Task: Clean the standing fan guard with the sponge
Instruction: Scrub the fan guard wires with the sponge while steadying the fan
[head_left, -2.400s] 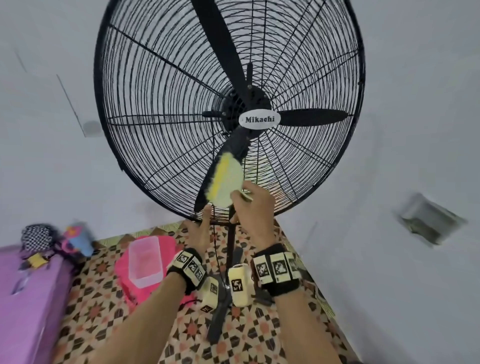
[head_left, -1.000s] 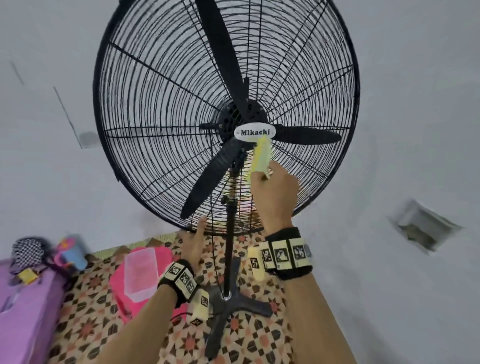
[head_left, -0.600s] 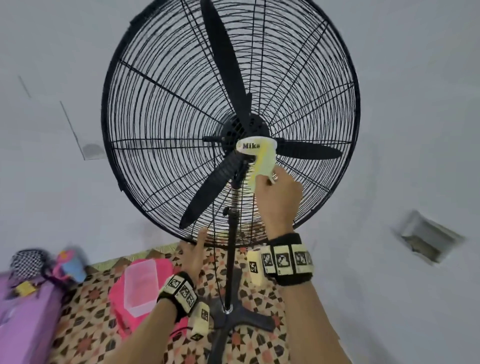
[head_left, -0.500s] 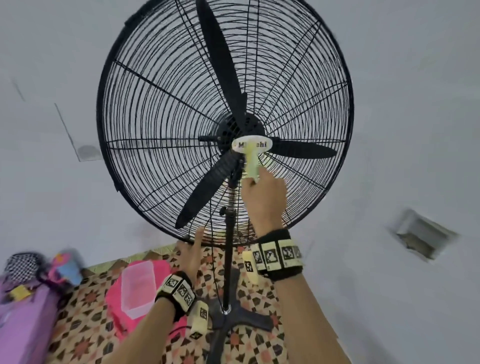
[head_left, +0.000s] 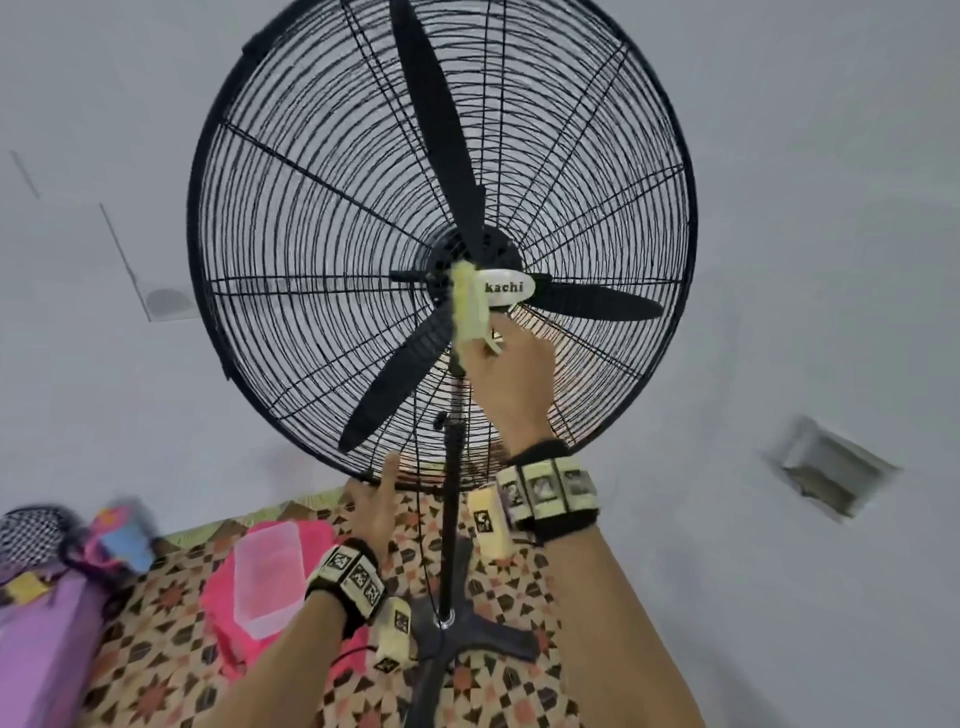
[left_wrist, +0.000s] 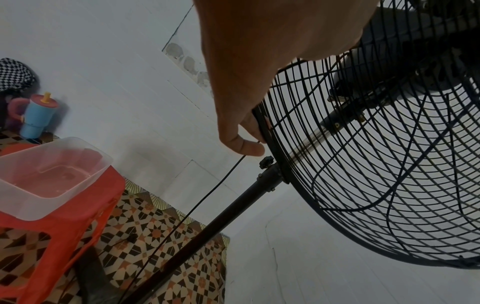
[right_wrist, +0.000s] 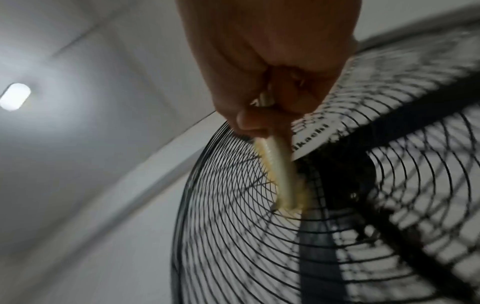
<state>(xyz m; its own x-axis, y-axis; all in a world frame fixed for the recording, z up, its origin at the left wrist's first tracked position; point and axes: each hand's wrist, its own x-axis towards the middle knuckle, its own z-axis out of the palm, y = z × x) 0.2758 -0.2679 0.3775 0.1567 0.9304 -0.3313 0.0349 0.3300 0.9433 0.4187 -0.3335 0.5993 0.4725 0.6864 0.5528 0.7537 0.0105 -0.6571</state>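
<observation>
A black standing fan fills the head view, its round wire guard (head_left: 311, 249) tilted toward me. My right hand (head_left: 511, 374) pinches a thin yellow sponge (head_left: 470, 306) and holds it against the guard, over the left end of the white brand badge (head_left: 506, 288). In the right wrist view the sponge (right_wrist: 279, 174) stands edge-on against the wires beside the badge (right_wrist: 315, 133). My left hand (head_left: 376, 501) grips the guard's bottom rim; in the left wrist view its fingers (left_wrist: 244, 144) curl round the rim (left_wrist: 275, 156) just above the pole clamp.
A clear plastic tub (head_left: 267, 577) holding water sits on a red-pink stool (left_wrist: 78, 209) to the left. A blue cup (left_wrist: 37, 115) and a checkered item (head_left: 26, 535) stand further left. The fan's pole (head_left: 451, 519) and cross base (head_left: 467, 634) stand on patterned floor. White walls surround.
My right hand has carried the sponge up from the guard's lower part to the hub, then left across the badge. The left hand has stayed on the bottom rim.
</observation>
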